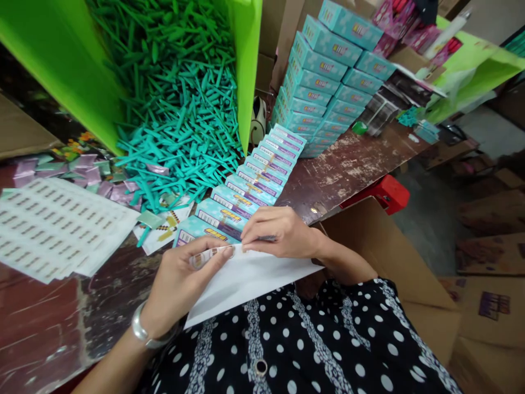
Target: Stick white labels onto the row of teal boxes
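Nearest the camera, over a black dotted garment, lies one white backing sheet (246, 282), tilted, its upper edge under both hands. The left hand (180, 279) pinches a small sticker (207, 256) between thumb and forefinger, the strip peeled partly off the sheet's top edge. One silver bangle (143, 331) sits on that wrist. The right hand (279, 232) is closed flat on the sheet's upper edge, fingertips pressing it down just beside the sticker; whether it grips anything else I cannot tell.

Just beyond the hands, a row of teal boxes (250, 189) runs away diagonally on the worn brown table (348, 164), overlapping like tiles; about eleven can be counted, the nearest one touching the sheet. To the left lies a fanned pile of label sheets (53, 232), at least three sheets, each printed with many small labels. Beside it is a scatter of small lilac and green wrappers (86, 169).

Farther back, a heap of teal plastic pieces (180, 109), too many to count, spills from one bright green bin (246, 60). To the right stands a stack of teal cartons (324, 82), about two columns some eight high. One red object (388, 194) juts from the table's edge, beside a brown cardboard box (389, 257).
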